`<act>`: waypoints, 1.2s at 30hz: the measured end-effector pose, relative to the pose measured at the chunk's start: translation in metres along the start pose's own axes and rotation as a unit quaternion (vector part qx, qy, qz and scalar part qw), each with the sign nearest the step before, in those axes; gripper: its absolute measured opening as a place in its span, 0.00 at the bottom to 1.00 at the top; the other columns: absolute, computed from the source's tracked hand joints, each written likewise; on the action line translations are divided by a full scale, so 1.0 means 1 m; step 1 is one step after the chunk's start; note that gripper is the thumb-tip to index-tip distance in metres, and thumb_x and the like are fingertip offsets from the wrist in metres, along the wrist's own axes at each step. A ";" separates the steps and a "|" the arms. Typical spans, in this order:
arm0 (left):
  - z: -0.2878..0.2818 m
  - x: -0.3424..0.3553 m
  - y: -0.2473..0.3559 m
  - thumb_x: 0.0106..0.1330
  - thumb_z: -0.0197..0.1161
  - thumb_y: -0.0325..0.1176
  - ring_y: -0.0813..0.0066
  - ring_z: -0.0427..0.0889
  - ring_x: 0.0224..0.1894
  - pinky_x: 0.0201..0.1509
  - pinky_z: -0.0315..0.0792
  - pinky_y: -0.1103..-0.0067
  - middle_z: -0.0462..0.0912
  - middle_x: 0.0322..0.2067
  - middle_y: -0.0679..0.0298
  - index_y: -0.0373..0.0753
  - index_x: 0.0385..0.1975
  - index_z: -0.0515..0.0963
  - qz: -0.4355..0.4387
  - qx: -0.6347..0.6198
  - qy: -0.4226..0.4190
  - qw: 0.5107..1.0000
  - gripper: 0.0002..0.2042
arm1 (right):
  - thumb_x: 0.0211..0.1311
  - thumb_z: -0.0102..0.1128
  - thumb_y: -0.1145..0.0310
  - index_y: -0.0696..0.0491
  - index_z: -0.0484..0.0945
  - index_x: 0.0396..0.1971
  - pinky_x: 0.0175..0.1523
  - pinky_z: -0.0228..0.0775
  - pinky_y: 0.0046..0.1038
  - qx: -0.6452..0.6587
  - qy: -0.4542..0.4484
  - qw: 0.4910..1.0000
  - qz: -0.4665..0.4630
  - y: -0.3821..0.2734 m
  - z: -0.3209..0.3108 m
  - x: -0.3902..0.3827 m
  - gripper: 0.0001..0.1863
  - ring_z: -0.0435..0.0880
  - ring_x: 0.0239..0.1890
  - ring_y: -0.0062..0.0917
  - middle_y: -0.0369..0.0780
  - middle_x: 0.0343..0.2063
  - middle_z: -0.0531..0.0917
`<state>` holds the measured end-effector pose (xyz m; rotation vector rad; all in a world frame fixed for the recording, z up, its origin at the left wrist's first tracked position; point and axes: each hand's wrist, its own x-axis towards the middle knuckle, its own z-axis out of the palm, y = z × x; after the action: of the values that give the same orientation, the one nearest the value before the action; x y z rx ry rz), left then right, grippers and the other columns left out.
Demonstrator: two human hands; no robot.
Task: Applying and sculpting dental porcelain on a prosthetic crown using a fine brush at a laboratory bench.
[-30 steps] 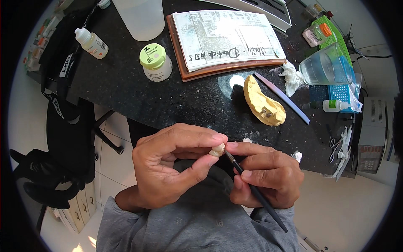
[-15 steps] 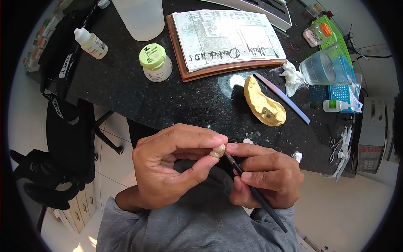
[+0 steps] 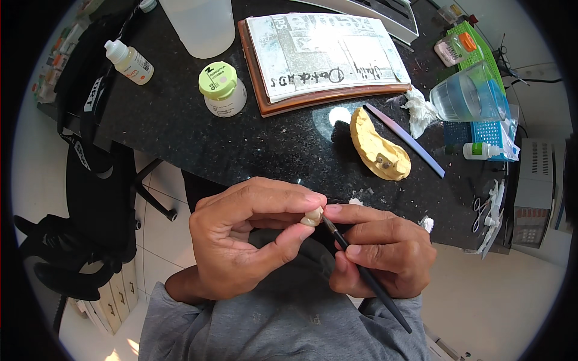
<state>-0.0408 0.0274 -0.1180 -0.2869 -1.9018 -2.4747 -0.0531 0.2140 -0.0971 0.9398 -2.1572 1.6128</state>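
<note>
1. Here was the left hand (image 3: 238,240), nearer the person than the yellow dental cast (image 3: 365,137), pinching a small tooth-coloured piece (image 3: 310,219) between thumb and fingertips; that light grip left part of the piece bare, probably for reach and sight.
2. And the right hand (image 3: 388,253), also on the person's side of the cast, grasped a slim black-handled tool (image 3: 378,290) pen-style, presumably for fine control. Its narrow end was right at the piece; actual contact was too small to call. The fingertips of both hands met or nearly met, likely a brace against wobble.
3. Out to the cast itself: it lay on the dark speckled counter (image 3: 271,147), two greyish stubs on its end nearer the person, seemingly set within easy view.
4. Just right of the cast ran a slim bluish-purple strip (image 3: 409,144), perhaps parked there for a quick grab.
5. Beyond the cast sat a crumpled white tissue (image 3: 419,113) and a clear cup of liquid (image 3: 460,93), near each other, maybe for wetting and wiping.
6. Well left of the cast stood a green-lidded jar (image 3: 221,90), out of the hands' way.
</note>
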 end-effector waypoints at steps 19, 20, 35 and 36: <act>-0.001 0.000 -0.001 0.58 0.67 0.18 0.69 0.86 0.43 0.46 0.83 0.80 0.82 0.41 0.50 0.29 0.42 0.79 0.009 0.009 0.000 1.000 0.12 | 0.49 0.69 0.83 0.58 0.71 0.39 0.47 0.84 0.39 -0.009 -0.084 0.996 0.012 -0.001 -0.011 -0.002 0.19 0.87 0.44 0.46 0.43 0.29 0.79; -0.001 0.000 -0.001 0.58 0.67 0.18 0.70 0.86 0.43 0.46 0.83 0.80 0.82 0.41 0.50 0.29 0.42 0.79 0.008 0.011 0.001 1.000 0.12 | 0.49 0.69 0.83 0.58 0.71 0.39 0.47 0.84 0.39 -0.009 -0.084 0.996 0.012 -0.002 -0.011 -0.002 0.19 0.87 0.44 0.46 0.43 0.29 0.79; -0.001 0.000 0.000 0.57 0.67 0.18 0.70 0.86 0.42 0.45 0.82 0.80 0.82 0.41 0.50 0.29 0.42 0.79 0.006 0.013 0.000 1.000 0.12 | 0.45 0.74 0.82 0.62 0.77 0.27 0.37 0.87 0.34 0.011 0.003 1.000 -0.014 0.002 0.000 0.000 0.12 0.89 0.33 0.43 0.45 0.22 0.82; -0.001 0.000 0.000 0.57 0.67 0.18 0.70 0.86 0.42 0.45 0.82 0.80 0.82 0.41 0.50 0.29 0.42 0.79 0.007 0.014 0.000 1.000 0.12 | 0.45 0.74 0.82 0.62 0.77 0.27 0.37 0.87 0.34 0.012 0.004 1.000 -0.014 0.002 0.000 0.000 0.12 0.89 0.33 0.43 0.45 0.22 0.82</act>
<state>-0.0405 0.0262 -0.1182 -0.2981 -1.9253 -2.4382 -0.0545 0.2146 -0.0983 0.9646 -2.1138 1.6288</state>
